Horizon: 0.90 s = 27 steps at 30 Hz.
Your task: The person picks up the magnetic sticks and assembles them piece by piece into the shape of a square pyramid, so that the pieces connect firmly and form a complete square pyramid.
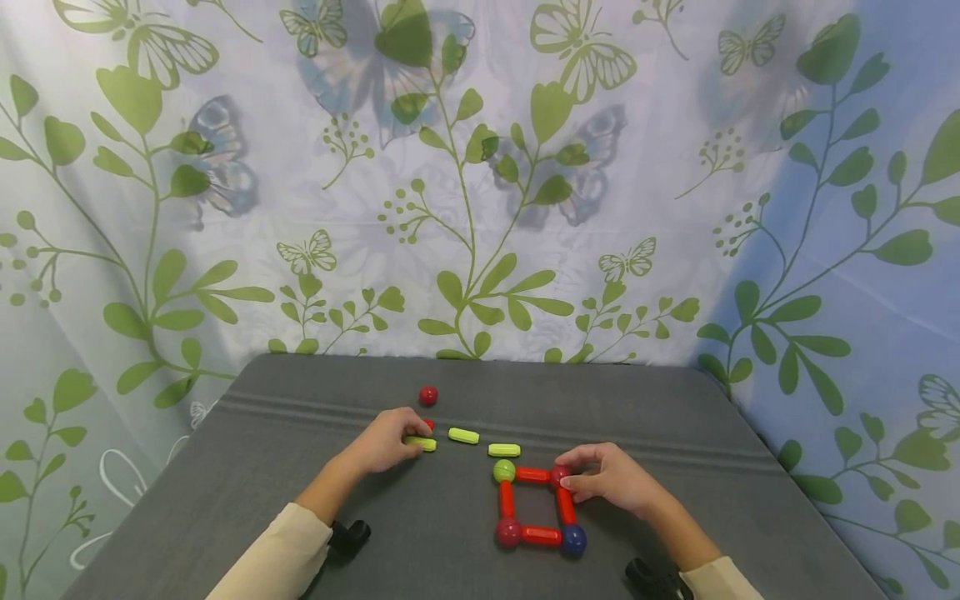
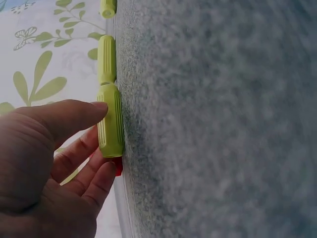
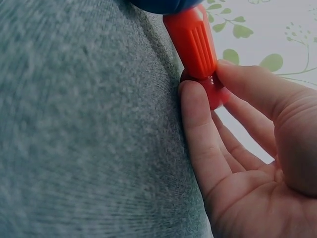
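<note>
A square of four red rods and four balls lies flat on the table: a green ball [image 1: 504, 471], a dark red ball [image 1: 508, 532], a blue ball [image 1: 573, 540] and another dark red ball [image 3: 214, 91] at the far right corner. My right hand [image 1: 615, 479] pinches that last ball between thumb and finger. Over to the left, my left hand [image 1: 386, 442] has thumb and fingers around a yellow-green rod [image 2: 111, 121], which lies on the table. A red rod [image 2: 118, 166] shows just behind it, partly hidden by the fingers.
Two more yellow-green rods [image 1: 463, 435] [image 1: 504, 450] lie between my left hand and the square. A loose red ball [image 1: 428, 395] sits farther back on the grey table [image 1: 337, 383]. A patterned curtain [image 1: 465, 208] hangs behind, and a white cord [image 1: 120, 479] is at the left.
</note>
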### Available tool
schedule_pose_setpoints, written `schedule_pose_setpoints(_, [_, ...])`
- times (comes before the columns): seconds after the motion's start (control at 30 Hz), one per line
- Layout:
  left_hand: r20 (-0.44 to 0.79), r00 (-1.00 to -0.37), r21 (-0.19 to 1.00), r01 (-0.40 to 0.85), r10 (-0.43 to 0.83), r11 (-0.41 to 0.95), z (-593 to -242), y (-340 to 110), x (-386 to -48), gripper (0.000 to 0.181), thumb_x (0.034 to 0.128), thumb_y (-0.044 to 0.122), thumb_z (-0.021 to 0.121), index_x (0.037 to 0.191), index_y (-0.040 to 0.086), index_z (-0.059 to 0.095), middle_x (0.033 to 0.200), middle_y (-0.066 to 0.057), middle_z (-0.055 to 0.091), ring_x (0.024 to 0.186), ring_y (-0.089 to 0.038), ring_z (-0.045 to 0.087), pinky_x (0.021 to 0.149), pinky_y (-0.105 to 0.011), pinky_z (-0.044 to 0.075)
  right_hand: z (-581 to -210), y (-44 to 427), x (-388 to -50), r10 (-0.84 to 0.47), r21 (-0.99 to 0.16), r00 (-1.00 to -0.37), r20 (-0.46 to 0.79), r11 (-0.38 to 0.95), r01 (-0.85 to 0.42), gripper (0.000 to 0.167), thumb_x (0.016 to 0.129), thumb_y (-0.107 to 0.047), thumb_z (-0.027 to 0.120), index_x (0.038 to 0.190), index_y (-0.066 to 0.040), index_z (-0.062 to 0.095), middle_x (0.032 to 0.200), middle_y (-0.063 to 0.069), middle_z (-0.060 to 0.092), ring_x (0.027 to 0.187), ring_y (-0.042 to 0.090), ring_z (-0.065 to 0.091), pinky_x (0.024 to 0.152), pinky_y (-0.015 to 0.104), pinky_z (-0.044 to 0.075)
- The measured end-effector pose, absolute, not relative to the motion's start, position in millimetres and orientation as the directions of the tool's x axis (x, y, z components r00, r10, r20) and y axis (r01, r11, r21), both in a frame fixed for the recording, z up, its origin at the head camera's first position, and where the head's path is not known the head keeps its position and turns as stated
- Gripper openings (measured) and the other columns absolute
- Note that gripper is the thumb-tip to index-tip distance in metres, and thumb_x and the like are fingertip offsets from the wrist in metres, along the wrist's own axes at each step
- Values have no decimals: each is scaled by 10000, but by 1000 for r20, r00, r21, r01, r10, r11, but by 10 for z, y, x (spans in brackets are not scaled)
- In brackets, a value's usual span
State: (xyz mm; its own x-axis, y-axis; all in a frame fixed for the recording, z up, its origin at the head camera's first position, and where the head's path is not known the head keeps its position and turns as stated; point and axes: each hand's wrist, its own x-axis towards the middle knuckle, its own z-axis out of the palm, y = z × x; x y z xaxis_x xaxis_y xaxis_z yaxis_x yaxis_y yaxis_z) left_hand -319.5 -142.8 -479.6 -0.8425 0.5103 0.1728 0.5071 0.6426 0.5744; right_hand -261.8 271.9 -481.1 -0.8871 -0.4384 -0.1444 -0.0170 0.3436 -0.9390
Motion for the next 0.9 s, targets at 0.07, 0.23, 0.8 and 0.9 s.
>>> schedule_pose_setpoints(0.07, [162,-844,572,502,511,649,-4795,-1422,-3201,210,862,28,778,1072,47,772,1048,-58,716,922,-202,650,793,-317,543,-4814,2722,-2622,-440,-939,-886,-147,343,-15,417,916,-147,774,1272,43,667,1188,169,672,914,235,728,773,394,633])
schedule_pose_setpoints(0.23, [136,-854,572,482,502,664,-4783,-1402,-3215,225,851,15,786,1073,49,776,1031,-49,720,909,-184,649,791,-324,549,-4816,2728,-2627,-446,-942,-883,-147,336,-13,420,919,-145,770,1277,46,662,1188,173,667,918,237,726,774,395,633])
schedule_pose_setpoints(0.8, [9,-852,622,415,524,664,-4774,-1336,-3240,228,853,1,780,1064,86,760,930,11,693,833,-123,611,759,-334,543,-4845,2741,-2633,-446,-949,-884,-140,315,-9,430,916,-137,771,1277,63,653,1186,187,663,894,231,729,768,384,632])
schedule_pose_setpoints(0.9, [12,-837,638,427,547,641,-4785,-1343,-3226,220,871,35,783,1076,109,753,935,28,699,835,-117,625,756,-311,543,-4844,2745,-2636,-442,-948,-886,-143,319,-7,432,915,-141,772,1279,59,654,1189,187,662,893,233,730,771,385,632])
